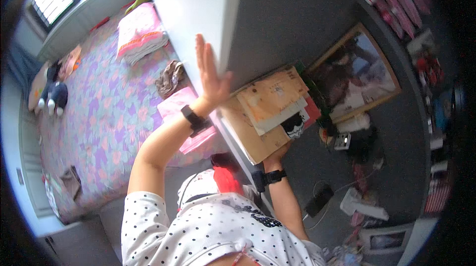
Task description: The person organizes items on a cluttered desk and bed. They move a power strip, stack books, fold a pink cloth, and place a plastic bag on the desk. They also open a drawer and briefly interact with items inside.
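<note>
My left hand (211, 72) is raised with its palm flat, the thumb apart from the fingers, at the edge of a white upright panel (189, 9). It holds nothing; whether it touches the panel I cannot tell. My right hand (277, 153) grips the near edge of a stack of brown paper folders and envelopes (256, 139), its fingers hidden underneath. On top of the stack lies a worn orange-tan envelope (273, 93). A black-and-white printed piece (293, 124) and a red piece (312, 111) stick out from its right side. Each wrist wears a black band.
Left of the panel is a bed with a flowered sheet (100, 117), a folded pink quilt (139, 39) and pink cloth (182, 106). To the right stand a framed picture (360, 72) and a white power socket (342, 141). A black adapter (319, 201) lies among cables.
</note>
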Demonstrator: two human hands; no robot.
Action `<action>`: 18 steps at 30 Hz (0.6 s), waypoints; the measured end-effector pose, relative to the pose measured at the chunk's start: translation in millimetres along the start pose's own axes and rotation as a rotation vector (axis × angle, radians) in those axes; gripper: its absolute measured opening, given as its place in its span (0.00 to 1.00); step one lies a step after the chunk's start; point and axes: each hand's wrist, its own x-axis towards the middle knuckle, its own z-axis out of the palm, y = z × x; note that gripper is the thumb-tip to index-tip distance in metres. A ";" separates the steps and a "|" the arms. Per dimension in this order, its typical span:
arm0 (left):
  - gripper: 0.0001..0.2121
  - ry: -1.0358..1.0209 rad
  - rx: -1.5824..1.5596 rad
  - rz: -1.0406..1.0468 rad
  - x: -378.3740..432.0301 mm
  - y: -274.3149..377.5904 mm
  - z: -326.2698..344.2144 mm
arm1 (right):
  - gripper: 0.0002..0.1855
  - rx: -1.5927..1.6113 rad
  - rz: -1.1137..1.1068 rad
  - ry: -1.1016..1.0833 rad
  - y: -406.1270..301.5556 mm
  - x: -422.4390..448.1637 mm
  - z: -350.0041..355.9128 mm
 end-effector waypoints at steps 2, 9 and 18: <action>0.36 -0.016 -0.009 -0.041 0.0 4.6 -2.0 | 0.39 -0.669 -0.138 -0.086 0.9 3.5 12.9; 0.38 -0.060 -0.027 -0.054 1.8 4.5 -4.2 | 0.35 -1.028 -0.274 -0.203 -12.3 8.9 -58.2; 0.38 -0.020 -0.018 -0.087 -2.1 7.6 -0.9 | 0.38 -0.096 0.049 0.205 -9.1 -44.7 0.3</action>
